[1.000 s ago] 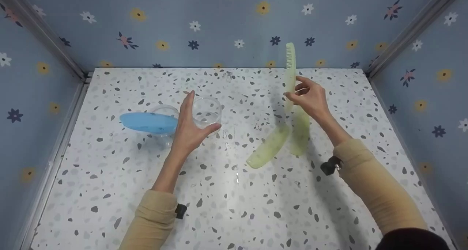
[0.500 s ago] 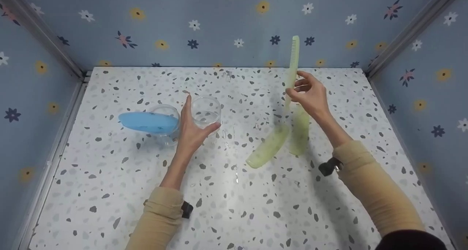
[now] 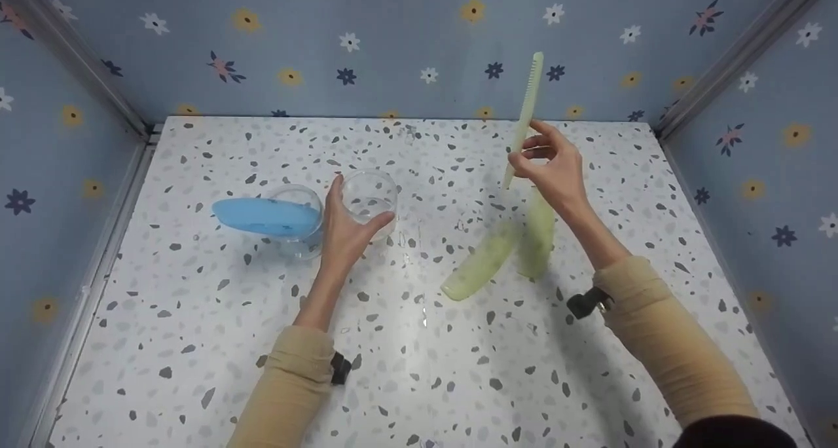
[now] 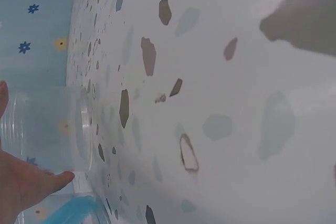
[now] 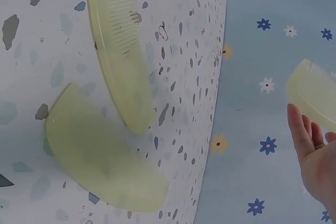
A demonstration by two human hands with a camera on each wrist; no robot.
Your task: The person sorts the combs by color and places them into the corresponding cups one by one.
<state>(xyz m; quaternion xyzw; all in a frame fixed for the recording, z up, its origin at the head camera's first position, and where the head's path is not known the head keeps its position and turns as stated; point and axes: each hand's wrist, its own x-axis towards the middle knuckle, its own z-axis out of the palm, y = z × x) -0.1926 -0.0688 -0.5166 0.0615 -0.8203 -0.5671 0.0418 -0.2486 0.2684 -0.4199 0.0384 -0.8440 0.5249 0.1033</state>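
My left hand (image 3: 347, 232) holds a clear plastic cup (image 3: 370, 189) from the side, thumb on the near side and fingers around its left. In the left wrist view the thumb lies along the wall of the cup (image 4: 52, 124). My right hand (image 3: 555, 169) pinches a pale yellow-green comb (image 3: 531, 94) near its lower end and holds it raised and nearly upright, edge toward the head camera. In the right wrist view this comb (image 5: 315, 95) shows at the far right, above the fingers.
Two more yellow-green combs, a left one (image 3: 481, 264) and a right one (image 3: 538, 238), lie on the speckled table (image 3: 419, 369) below my right hand. A blue comb (image 3: 265, 217) leans across a second clear cup (image 3: 304, 248) left of my left hand. Flowered walls (image 3: 419, 42) enclose the table.
My right hand has lifted the comb slightly higher and turned it so it looks narrower and tilts right. My left forearm has shifted slightly right; its hand stays at the cup.
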